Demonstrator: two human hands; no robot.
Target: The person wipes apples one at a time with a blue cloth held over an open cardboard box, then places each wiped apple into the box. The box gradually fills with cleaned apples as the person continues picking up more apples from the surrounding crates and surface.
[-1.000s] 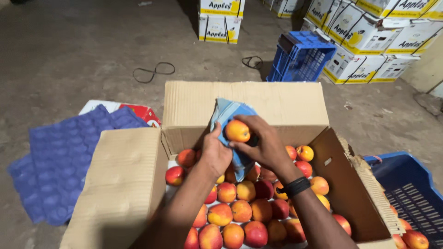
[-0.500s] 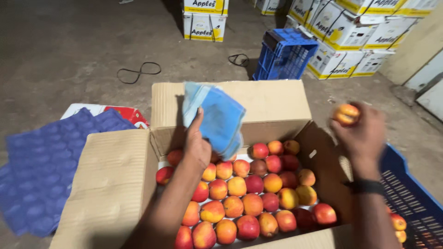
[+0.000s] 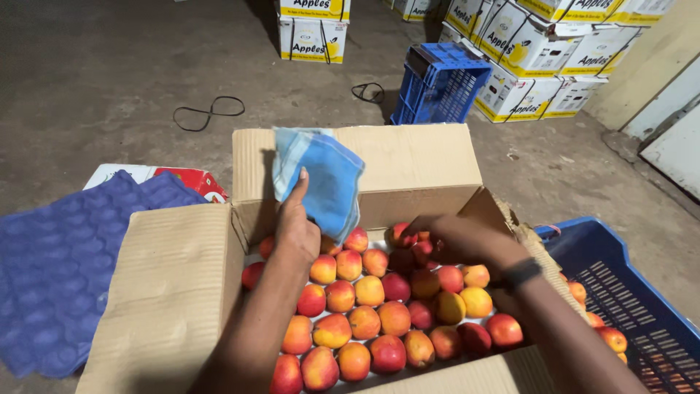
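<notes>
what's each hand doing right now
Left hand: shut on the cloth.
Right hand: down among the apples; grip cannot be told.

The open brown cardboard box [image 3: 408, 171] stands in the middle. Beyond it, two white-and-yellow fruit cartons [image 3: 313, 25] are stacked; more such cartons [image 3: 543, 51] are piled beyond-right. A red-and-white flat package [image 3: 186, 181] lies just left of it.

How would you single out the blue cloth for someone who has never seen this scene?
Find the open brown cardboard box of red-and-yellow apples in the middle. Above its near-left corner, the left hand holds up the light blue folded cloth. It is the only soft fabric item, paler than the dark blue moulded trays.
</notes>
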